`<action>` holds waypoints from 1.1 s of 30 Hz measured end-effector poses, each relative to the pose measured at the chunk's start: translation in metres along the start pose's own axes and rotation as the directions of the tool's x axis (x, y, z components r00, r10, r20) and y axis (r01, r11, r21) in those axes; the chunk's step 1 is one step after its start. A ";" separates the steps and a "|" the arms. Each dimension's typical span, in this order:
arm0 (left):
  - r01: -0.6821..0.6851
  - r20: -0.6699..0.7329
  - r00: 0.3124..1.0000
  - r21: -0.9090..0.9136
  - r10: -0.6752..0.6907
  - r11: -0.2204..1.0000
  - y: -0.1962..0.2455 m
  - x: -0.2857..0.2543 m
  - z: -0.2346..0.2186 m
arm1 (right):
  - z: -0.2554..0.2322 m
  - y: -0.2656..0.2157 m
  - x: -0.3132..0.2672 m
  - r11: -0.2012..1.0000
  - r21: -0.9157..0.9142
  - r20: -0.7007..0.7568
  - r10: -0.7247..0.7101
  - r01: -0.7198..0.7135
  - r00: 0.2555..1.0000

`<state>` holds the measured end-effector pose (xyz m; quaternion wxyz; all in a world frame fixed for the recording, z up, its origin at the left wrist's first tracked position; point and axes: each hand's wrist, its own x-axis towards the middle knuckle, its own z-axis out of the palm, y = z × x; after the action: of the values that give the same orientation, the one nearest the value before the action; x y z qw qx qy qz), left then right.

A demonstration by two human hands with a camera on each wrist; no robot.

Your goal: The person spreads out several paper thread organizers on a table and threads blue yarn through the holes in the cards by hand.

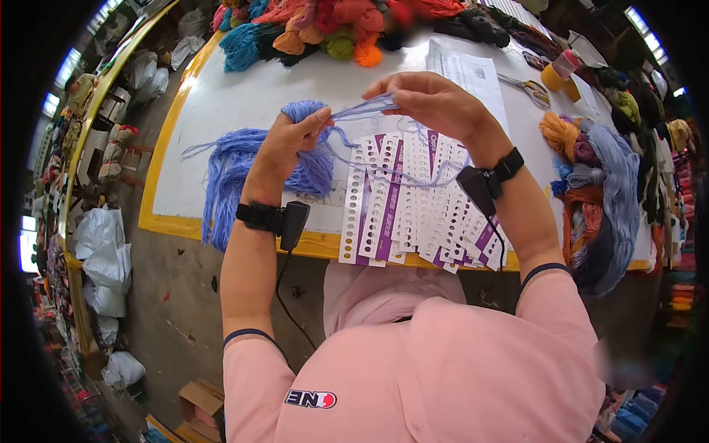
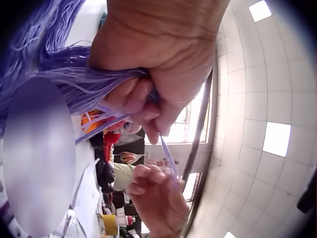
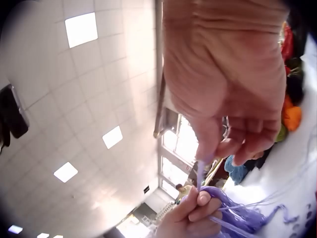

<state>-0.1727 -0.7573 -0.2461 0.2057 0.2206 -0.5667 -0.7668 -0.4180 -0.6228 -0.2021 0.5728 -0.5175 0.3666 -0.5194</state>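
A hank of periwinkle-blue yarn [image 1: 235, 159] lies at the table's left front, its loose strands hanging over the edge. My left hand [image 1: 292, 144] grips a bunch of it, thumb and fingertips pinching where thin strands [image 1: 363, 109] come out. Those strands run taut to my right hand [image 1: 436, 105], which pinches their other end between thumb and fingers. In the right wrist view, the short taut length [image 3: 200, 173] spans the two sets of fingertips. Under the hands, white-and-purple cards [image 1: 380, 199] with rows of punched holes overlap in a spread; a loose strand trails across them.
Colourful yarn hanks [image 1: 325, 29] are heaped along the back. More hanks [image 1: 620, 192] lie at the right edge. Scissors [image 1: 528, 88], printed sheets [image 1: 465, 77] and a yellow cone [image 1: 554, 76] stand or lie at the back right. Black wrist-camera cables hang below both forearms.
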 end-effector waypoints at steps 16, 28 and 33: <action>-0.123 -0.692 0.690 0.178 0.213 0.976 0.014 -0.051 -0.132 | -0.150 -0.084 -0.194 0.760 -0.650 -0.749 -0.639 -0.011 0.174; 0.333 -0.357 0.849 -0.212 -0.390 0.919 -0.070 0.010 0.042 | 0.008 0.131 -0.043 0.854 -0.510 -0.364 -0.104 -0.105 0.926; 0.270 -0.450 0.893 0.481 -0.030 0.834 -0.096 0.029 0.048 | 0.005 0.123 -0.046 0.887 -0.453 -0.284 -0.044 -0.094 0.958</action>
<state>-0.2300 -0.7106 -0.3285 0.1923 0.4748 -0.6780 -0.5272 -0.3957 -0.5864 -0.3261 0.3806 -0.5533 0.5651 -0.4791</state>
